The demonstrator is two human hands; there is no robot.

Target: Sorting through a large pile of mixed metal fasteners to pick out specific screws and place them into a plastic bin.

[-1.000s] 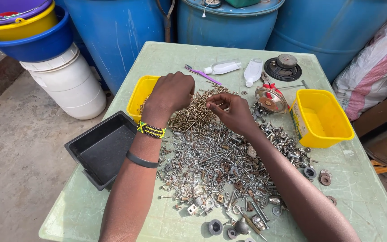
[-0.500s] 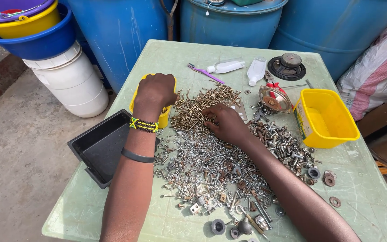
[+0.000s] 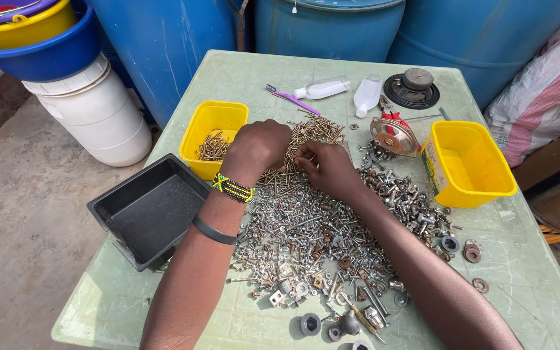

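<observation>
A heap of brass screws (image 3: 315,131) lies at the far side of a wide spread of silver bolts, nuts and washers (image 3: 312,240) on a pale green table (image 3: 254,74). My left hand (image 3: 258,148), with a beaded wristband, is curled over the left edge of the brass heap, just right of a yellow tub (image 3: 210,115) that holds some brass screws. My right hand (image 3: 326,170) rests on the heap beside it, its fingertips pinched on a few screws. What is inside my left fist is hidden.
An empty black tray (image 3: 150,210) juts over the table's left edge. A second yellow tub (image 3: 468,162) stands at the right. At the back lie a speaker (image 3: 413,87), two white bottles (image 3: 322,89), a purple toothbrush (image 3: 290,98) and a round metal part (image 3: 393,134). Blue barrels (image 3: 328,29) and a white bucket (image 3: 92,113) surround the table.
My left hand swung left over the yellow tub, then came back to the brass heap. My right hand stayed picking in the screws.
</observation>
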